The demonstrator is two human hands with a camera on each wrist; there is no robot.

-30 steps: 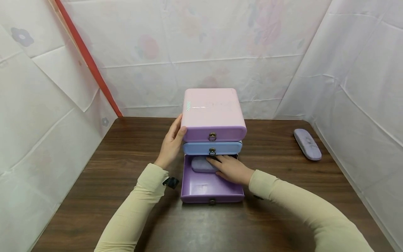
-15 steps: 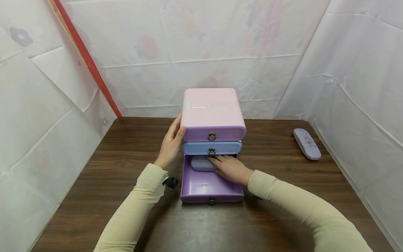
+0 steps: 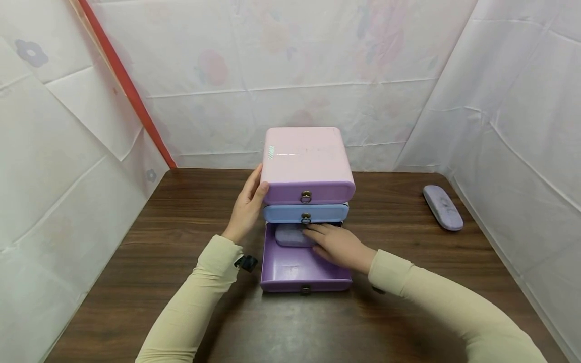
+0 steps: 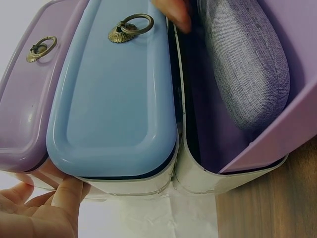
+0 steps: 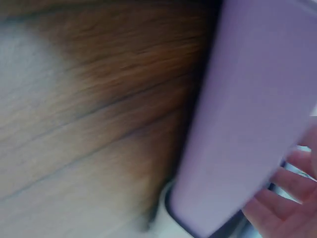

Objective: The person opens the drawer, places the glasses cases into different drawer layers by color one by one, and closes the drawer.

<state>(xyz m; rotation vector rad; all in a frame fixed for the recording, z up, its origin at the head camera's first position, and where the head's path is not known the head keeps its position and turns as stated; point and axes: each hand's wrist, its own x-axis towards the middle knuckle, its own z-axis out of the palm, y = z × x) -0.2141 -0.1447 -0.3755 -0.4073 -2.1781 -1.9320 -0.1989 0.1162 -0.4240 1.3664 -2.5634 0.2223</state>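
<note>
A small chest of drawers (image 3: 308,156) with a pink top stands mid-table. Its bottom purple drawer (image 3: 295,269) is pulled out. At the back of that drawer lies a grey fabric glasses case (image 3: 289,236), also large in the left wrist view as the woven grey case (image 4: 250,64). My right hand (image 3: 338,245) reaches over the drawer's right side, fingers extended at the case's right end, which they partly cover. My left hand (image 3: 246,212) rests against the chest's upper left side, thumb near the front corner.
Above the open drawer, the blue drawer (image 3: 306,214) and the upper purple drawer (image 3: 308,192) are closed, each with a ring pull. Another greyish glasses case (image 3: 443,207) lies on the dark wooden table (image 3: 390,322) at the right. White sheeting (image 3: 295,65) surrounds the table's back and sides.
My right hand has drawn back slightly to the right, its fingertips sliding off part of the glasses case. The left hand and the chest have stayed put.
</note>
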